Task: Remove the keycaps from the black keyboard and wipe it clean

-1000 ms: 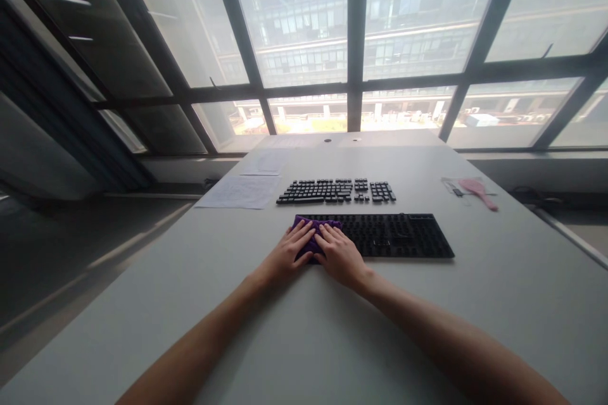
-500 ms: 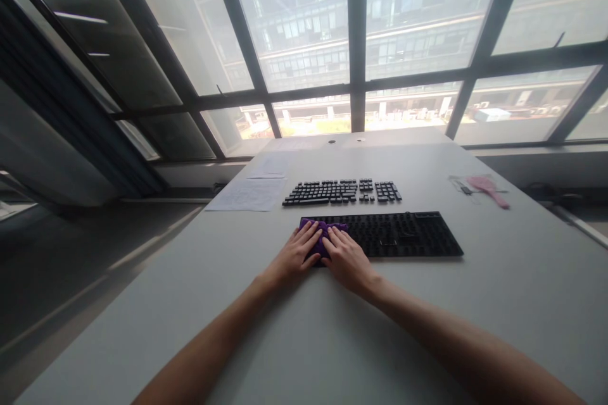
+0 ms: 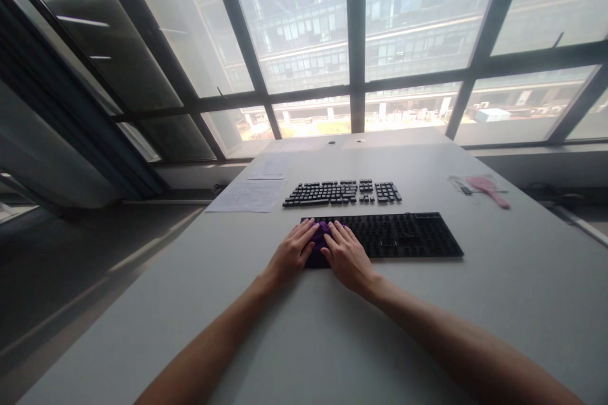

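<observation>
A black keyboard base (image 3: 413,234) without its keycaps lies on the white table in front of me. Over its left end, a crumpled soft purple cloth (image 3: 321,232) shows between my hands. My left hand (image 3: 293,249) presses on the cloth's left side, fingers close together and bent over it. On the other side, my right hand (image 3: 348,253) bears down with its fingers over the cloth and its thumb pointing inward. Both hands hide part of the cloth and the keyboard's left end.
Rows of loose black keycaps (image 3: 327,193) lie just beyond the keyboard. Paper sheets (image 3: 247,195) are to the left. At the right lie a pink brush-like object (image 3: 487,188) and a small tool (image 3: 467,190). Large windows (image 3: 308,31) stand behind the table (image 3: 304,342).
My left hand has shifted slightly left and its fingers have drawn together. The purple cloth looks more bunched up, and more of the keyboard's lower left edge shows.
</observation>
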A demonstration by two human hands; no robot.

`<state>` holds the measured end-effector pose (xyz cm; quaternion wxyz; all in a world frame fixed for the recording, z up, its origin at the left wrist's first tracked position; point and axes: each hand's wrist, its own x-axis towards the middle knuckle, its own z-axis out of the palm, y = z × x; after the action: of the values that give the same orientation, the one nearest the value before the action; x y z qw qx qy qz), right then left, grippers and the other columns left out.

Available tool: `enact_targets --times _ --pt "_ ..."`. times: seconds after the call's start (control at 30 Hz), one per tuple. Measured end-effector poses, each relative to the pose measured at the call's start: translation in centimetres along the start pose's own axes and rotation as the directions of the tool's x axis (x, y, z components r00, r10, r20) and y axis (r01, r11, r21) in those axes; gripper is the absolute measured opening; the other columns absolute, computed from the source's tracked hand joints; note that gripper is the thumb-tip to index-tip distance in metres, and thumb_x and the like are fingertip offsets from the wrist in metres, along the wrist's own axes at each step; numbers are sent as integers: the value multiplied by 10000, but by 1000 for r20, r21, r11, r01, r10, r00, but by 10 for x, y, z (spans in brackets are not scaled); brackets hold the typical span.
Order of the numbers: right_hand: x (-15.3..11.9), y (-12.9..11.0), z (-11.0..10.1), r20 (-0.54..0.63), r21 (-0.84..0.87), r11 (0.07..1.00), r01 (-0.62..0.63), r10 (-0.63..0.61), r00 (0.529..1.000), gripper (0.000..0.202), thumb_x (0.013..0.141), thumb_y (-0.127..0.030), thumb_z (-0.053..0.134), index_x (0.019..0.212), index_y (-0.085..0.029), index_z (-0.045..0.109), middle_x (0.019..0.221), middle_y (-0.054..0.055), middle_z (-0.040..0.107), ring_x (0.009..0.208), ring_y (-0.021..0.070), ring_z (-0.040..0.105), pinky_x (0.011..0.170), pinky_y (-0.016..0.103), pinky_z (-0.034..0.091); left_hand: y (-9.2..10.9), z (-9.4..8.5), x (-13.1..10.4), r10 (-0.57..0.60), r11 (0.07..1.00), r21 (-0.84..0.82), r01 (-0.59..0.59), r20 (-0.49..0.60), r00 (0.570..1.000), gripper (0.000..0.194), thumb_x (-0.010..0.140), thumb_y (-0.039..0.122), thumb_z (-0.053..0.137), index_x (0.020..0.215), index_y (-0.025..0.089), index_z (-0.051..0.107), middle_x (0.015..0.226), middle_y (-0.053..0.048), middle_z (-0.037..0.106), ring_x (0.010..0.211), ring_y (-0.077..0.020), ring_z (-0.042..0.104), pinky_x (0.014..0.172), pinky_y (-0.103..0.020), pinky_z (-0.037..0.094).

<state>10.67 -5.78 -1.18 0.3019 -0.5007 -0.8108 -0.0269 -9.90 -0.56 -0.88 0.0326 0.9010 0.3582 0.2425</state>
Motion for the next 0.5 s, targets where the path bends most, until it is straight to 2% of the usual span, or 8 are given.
enact_targets --times 0.07,0.13,0.23,0.3,0.4,0.5 --pt "0 2 1 8 -14 1000 -21 21 1000 385 1003 -294 469 1306 -103 610 1468 202 495 1413 305 395 1154 466 330 -3 3 0 -26 1000 9 26 14 1000 473 994 261 461 1465 225 456 1538 -96 411 1439 -281 357 1173 -555 329" --pt "1 2 3 36 -18 1000 -15 15 999 367 984 -253 498 1288 -88 621 1440 207 525 1389 303 429 1149 449 344 -4 4 1 -15 1000 -13 15 4 1000 417 981 263 490 1390 217 552 1478 -105 494 1394 -288 424 1160 -559 345" --pt "1 1 6 46 1 1000 -6 5 999 366 970 -222 503 1269 -50 627 1392 203 570 1357 297 465 1154 426 351 0 3 4 -23 996 -93 16 -73 997 298 964 249 527 1214 212 684 1302 -104 628 1236 -258 558 1087 -495 448" --pt "1 -1 5 26 20 1000 -16 16 1000 379 974 -212 476 1280 -36 615 1379 207 576 1356 293 462 1157 428 352 4 2 7 -77 989 -133 59 -134 988 234 954 247 548 1100 211 728 1194 -97 663 1142 -241 594 1018 -451 498" --pt "1 -2 2 -1 37 999 -14 14 1000 421 973 -195 448 1336 -18 564 1414 222 535 1395 290 408 1173 439 330 4 2 12 -169 981 -130 143 -221 961 193 941 234 565 1017 210 741 1168 -88 664 1123 -245 587 1002 -451 488" --pt "3 -1 0 -5 30 1000 2 -2 1000 491 967 -211 457 1409 2 484 1490 232 447 1453 299 306 1199 468 277 0 0 18 -179 981 -112 157 -225 958 207 899 163 596 1052 220 724 1105 -67 692 1070 -241 603 977 -443 486"
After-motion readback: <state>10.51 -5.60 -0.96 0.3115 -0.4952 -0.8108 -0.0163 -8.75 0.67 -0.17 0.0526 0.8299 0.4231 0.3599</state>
